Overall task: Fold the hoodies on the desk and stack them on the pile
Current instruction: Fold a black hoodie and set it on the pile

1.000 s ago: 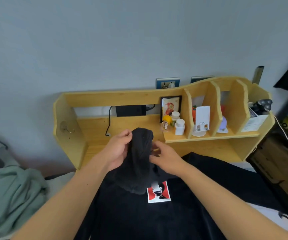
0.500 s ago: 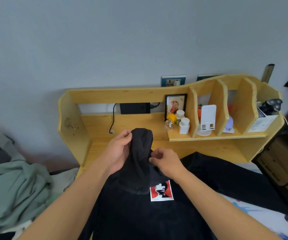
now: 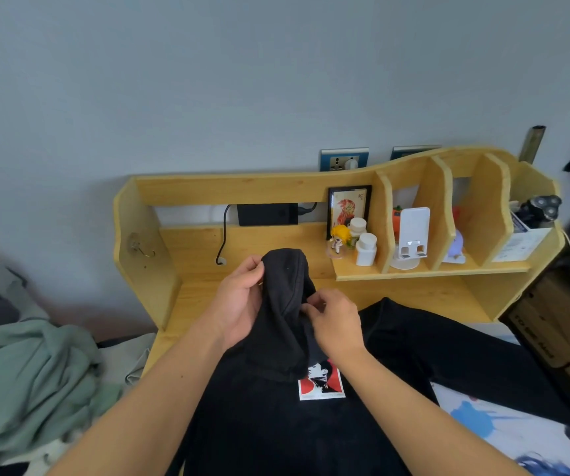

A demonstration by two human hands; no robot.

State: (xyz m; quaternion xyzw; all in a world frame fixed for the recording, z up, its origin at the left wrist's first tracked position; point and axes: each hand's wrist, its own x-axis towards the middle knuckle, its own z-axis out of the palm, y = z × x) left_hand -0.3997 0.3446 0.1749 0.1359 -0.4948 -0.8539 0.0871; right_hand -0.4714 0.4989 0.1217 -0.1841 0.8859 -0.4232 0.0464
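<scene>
The black hoodie [image 3: 276,424] lies on the table [image 3: 414,297]. Left hand [image 3: 239,307] and right hand [image 3: 336,321] pinch its raised hood [image 3: 285,304]; best flatten it evenly before folding.

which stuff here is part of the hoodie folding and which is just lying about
In the job:
black hoodie, its hood gripped by left hand and right hand
green hoodie

Lying about:
phone stand
white bottles
figurine
shaver

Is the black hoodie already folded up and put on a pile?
No: the black hoodie lies spread on the desk, and both hands, left hand and right hand, grip its hood.
</scene>
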